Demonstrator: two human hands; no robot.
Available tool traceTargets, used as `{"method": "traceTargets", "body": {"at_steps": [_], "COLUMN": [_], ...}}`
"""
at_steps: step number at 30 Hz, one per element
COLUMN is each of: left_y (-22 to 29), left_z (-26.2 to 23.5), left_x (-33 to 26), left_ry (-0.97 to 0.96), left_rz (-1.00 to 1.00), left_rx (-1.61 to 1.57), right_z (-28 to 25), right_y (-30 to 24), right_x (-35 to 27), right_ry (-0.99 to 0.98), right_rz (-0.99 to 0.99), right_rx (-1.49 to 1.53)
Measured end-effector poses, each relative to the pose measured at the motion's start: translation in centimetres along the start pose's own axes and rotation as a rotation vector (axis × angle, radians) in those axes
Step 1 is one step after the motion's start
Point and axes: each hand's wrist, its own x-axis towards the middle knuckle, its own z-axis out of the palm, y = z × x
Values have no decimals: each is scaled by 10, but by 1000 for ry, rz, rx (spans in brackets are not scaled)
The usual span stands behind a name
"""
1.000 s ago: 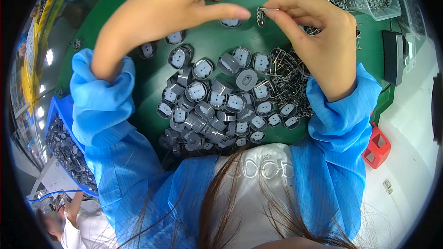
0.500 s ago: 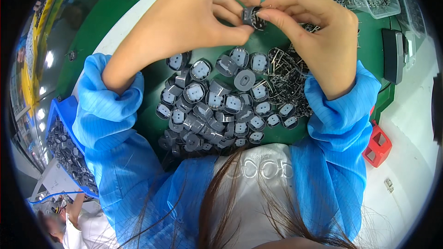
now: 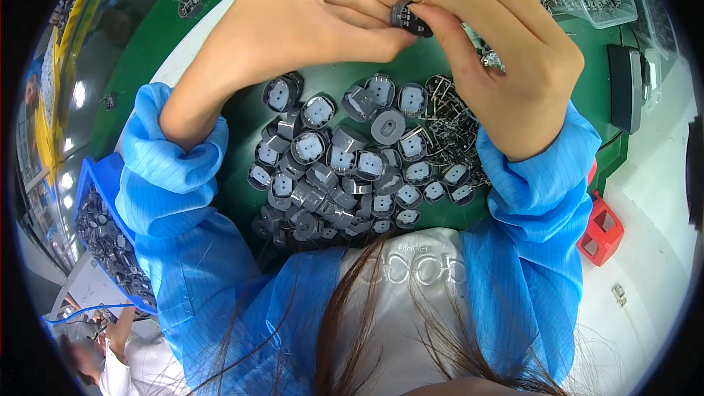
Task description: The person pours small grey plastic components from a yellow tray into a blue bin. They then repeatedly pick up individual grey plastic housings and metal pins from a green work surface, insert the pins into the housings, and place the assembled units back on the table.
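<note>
My left hand (image 3: 315, 26) is closed at the fingertips around a small round dark grey housing (image 3: 398, 13). A black circuit board (image 3: 416, 23) sits against the housing's opening, tilted; how deep it is seated cannot be made out. The thumb and fingers of my right hand (image 3: 517, 59) pinch at the board's upper edge, partly hiding it. Below both hands lies a heap of similar grey housings (image 3: 388, 126), many showing pale inner faces. Beside the heap, partly under my right hand, is a pile of black boards with metal pins (image 3: 453, 128).
A clear plastic tray (image 3: 612, 18) of small metal parts stands far right, near a dark box-like device (image 3: 624, 88). A blue bin (image 3: 110, 176) of dark parts is at left. Two loose boards (image 3: 191, 5) lie on the green surface beyond a white strip. A red plastic object (image 3: 603, 231) is at right.
Both hands have shifted slightly up with the housing, and its board has turned to show more of its face. The loose boards at far left have moved down and left.
</note>
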Motion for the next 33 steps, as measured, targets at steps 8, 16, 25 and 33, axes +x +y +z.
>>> {"method": "traceTargets", "body": {"at_steps": [8,16,25,33], "left_y": [9,8,-26,-3], "left_z": [-3,0,-110,-29], "left_x": [-4,4,21,19], "left_ry": [127,198,575,-365], "left_rz": [-131,5,243,578], "left_rx": [30,66,1332,857], "right_z": [10,-19,-19,-19], "right_y": [-38,-5,25,25], "right_x": [19,16,4,-2], "right_ry": [-52,-316,-419,-417], "right_rz": [520,602,46,208], "right_rx": [357,631,-233,-296]}}
